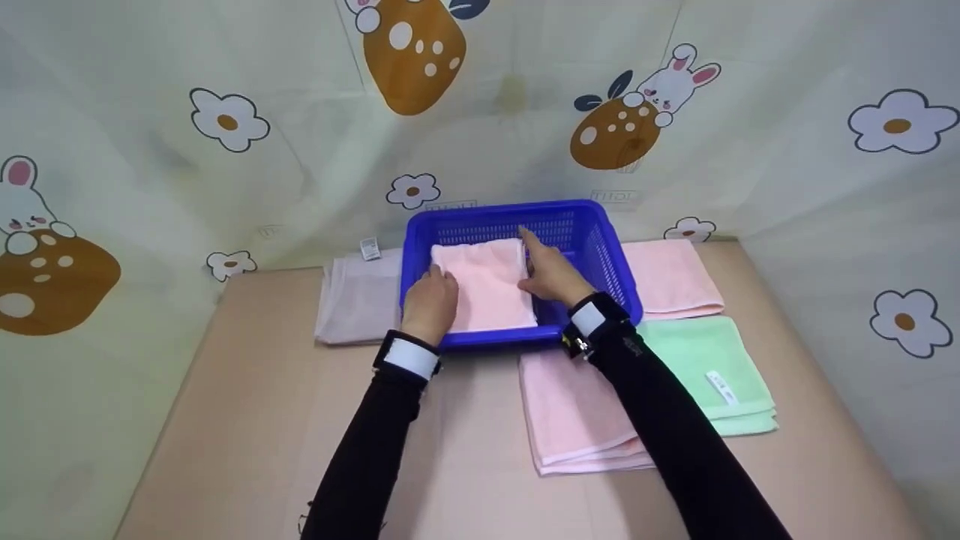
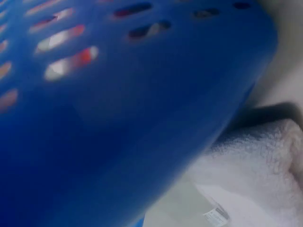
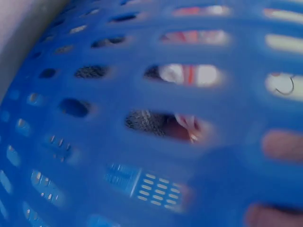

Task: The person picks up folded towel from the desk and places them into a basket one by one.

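A folded pink towel (image 1: 487, 289) lies in the left part of a blue plastic basket (image 1: 499, 337). At the towel's left edge is my left hand (image 1: 433, 301), its fingers pointing down and their tips partly hidden. My right hand (image 1: 553, 271) is inside the basket by the towel's right edge, thumb near that edge and index finger extended forward. In the left wrist view, the slotted basket wall (image 2: 118, 109) fills most of the picture. The right wrist view looks through the slotted blue wall (image 3: 227, 165), with blurred fingertips (image 3: 279, 146) at its right side.
Left of the basket lies a folded grey towel (image 1: 360, 296) with a white tag. To the right are another pink towel (image 1: 671, 277) and a green towel (image 1: 709, 360). A further pink towel (image 1: 577, 412) lies in front. A patterned curtain (image 1: 510, 112) hangs behind the table (image 1: 277, 420).
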`<state>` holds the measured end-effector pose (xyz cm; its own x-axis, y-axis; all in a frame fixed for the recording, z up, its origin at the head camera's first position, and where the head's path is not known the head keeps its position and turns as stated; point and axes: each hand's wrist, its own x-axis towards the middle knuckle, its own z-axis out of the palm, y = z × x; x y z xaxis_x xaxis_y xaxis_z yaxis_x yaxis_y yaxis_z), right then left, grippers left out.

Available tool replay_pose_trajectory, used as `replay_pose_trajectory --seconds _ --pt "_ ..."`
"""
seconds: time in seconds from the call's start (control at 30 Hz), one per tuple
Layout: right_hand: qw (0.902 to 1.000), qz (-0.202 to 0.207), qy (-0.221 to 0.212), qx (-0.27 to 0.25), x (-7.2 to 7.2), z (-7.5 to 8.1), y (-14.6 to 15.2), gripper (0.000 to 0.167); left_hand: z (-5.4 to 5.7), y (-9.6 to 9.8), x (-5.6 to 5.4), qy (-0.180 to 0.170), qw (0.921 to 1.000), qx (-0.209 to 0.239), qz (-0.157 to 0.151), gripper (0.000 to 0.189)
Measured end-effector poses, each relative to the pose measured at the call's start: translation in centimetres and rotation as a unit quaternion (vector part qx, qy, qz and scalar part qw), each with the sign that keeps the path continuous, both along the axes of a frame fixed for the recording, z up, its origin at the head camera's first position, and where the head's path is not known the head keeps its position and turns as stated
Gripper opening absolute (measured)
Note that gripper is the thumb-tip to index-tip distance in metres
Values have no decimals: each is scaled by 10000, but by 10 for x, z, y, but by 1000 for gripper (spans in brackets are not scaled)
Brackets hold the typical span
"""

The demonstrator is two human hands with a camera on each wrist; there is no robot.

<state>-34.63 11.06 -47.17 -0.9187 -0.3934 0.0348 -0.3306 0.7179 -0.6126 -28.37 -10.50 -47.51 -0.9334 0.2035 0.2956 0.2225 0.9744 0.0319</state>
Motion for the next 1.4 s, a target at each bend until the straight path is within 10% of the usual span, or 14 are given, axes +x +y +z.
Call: replay_pose_trajectory --seconds 0.33,0.73,1.4 --pt "9981 248 188 532 0 -3 -3 62 -5 -3 -8 -327 9972 -664 -85 27" --pt "9854 332 -173 1660 3 -1 -3 63 3 0 -14 -1821 9753 -1245 -112 55" --pt "9843 423 -495 1641 5 2 -6 61 2 0 -18 -2057 9685 -1402 -57 59"
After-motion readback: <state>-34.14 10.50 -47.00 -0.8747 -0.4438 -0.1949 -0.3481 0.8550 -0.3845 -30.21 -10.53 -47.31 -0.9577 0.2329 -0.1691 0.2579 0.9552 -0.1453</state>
